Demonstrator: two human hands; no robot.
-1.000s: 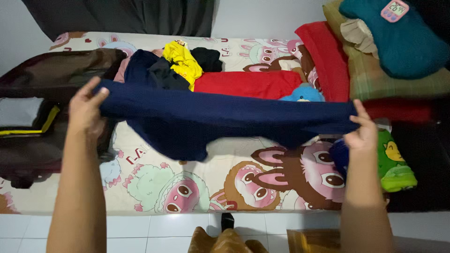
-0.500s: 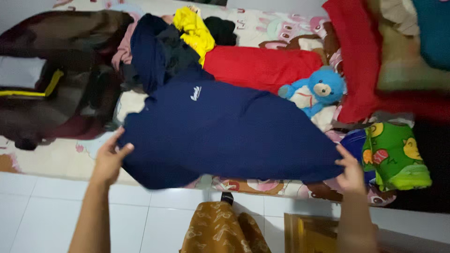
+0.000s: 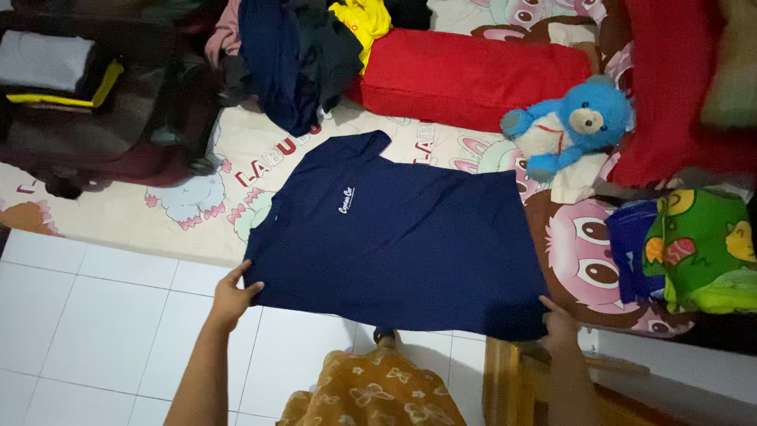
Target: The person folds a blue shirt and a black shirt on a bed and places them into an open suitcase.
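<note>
Lying flatter on the bed (image 3: pixel 118 217) now, navy shirt (image 3: pixel 402 237), both hands (image 3: pixel 230 296) gripping its near edge.

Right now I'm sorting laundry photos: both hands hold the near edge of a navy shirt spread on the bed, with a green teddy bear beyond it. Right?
Not quite: the teddy bear is blue, not green, as the head view shows. Both hands, left and right, do hold the near edge of the navy shirt.

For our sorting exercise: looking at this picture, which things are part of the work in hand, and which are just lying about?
In hand:
navy shirt, spread on the bed
left hand, gripping its near corner
right hand, gripping the other near corner

Lying about:
blue teddy bear
red cloth
yellow garment
green printed pillow
</note>
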